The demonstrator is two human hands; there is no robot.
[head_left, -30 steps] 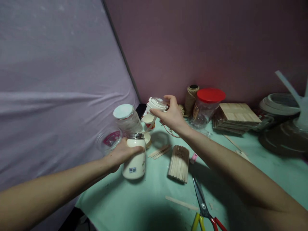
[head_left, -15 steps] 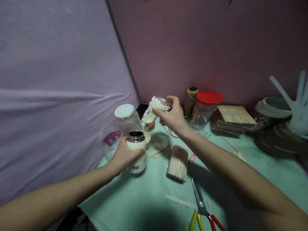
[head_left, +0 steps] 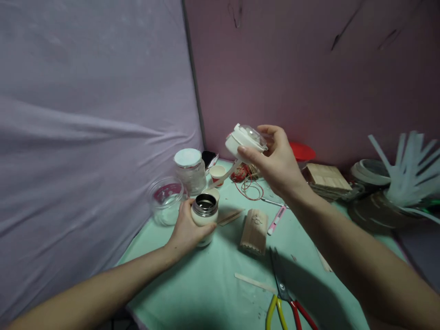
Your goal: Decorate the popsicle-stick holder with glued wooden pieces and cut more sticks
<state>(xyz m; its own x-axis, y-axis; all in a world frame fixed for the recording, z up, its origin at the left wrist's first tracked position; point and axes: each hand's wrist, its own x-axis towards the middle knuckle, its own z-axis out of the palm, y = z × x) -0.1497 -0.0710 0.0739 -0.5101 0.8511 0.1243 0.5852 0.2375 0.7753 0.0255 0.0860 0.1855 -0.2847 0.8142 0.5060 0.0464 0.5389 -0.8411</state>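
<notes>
My left hand (head_left: 190, 227) is wrapped round a cream-white bottle (head_left: 203, 217) with a bare metal neck, its dark mouth uncovered. Up and to the right, my right hand (head_left: 278, 158) grips the bottle's white lid (head_left: 242, 141), which has a clear domed cover. A pale straw (head_left: 225, 177) hangs down from the lid, slanting to the lower left behind the bottle's mouth. Right of the bottle lies a small piece made of wooden craft sticks (head_left: 254, 233) with a little flower shape on it.
Scissors (head_left: 282, 286) with yellow and red handles lie near the front, beside a loose stick (head_left: 255, 282). A pink cutter (head_left: 277, 221) is further right. Behind stand a white-lidded jar (head_left: 190, 169), a clear tub (head_left: 167, 206), a paper cup (head_left: 217, 174) and stacked wooden pieces (head_left: 328, 178).
My right hand has lifted the lid higher and further right, with the straw trailing. The view has shifted, and the bottle now leans its mouth more towards me.
</notes>
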